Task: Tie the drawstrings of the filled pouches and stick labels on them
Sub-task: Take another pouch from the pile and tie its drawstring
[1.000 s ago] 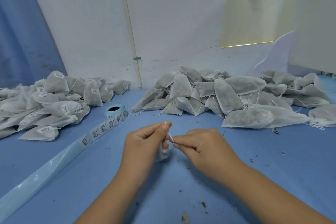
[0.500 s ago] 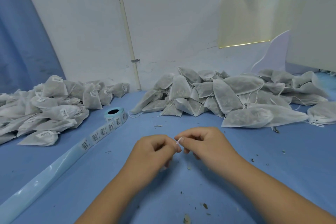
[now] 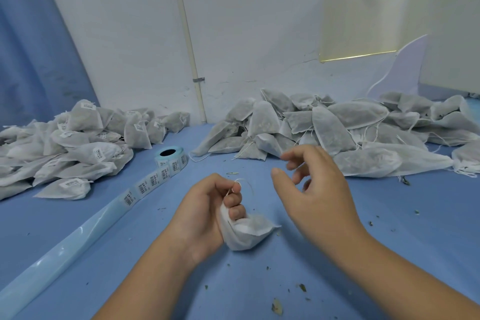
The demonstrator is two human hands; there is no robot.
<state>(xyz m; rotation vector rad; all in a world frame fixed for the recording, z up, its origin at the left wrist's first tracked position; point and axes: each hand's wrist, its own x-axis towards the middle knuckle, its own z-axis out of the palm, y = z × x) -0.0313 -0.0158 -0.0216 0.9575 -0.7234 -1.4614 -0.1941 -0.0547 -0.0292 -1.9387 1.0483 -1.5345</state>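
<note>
pouch (image 3: 249,234) neck buried in left hand (image 3: 205,213) fist, knot unreadable tbh. pouch 5 o'clock from label roll (image 3: 170,156), long axis roughly 10-to-4, bottom corner pointing 4. right hand (image 3: 319,197) loose, spread, holding nothing, fingertips blurry.

Small packing workroom: heaped filled pouches (image 3: 337,127), barcode label roll (image 3: 170,157), blue-covered table (image 3: 415,215).

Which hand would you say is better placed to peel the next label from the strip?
Probably the right hand: it hangs free with loose fingers, while the left hand grips the pouch and its drawstring. The label strip lies beyond the left hand, so it must reach across.
</note>
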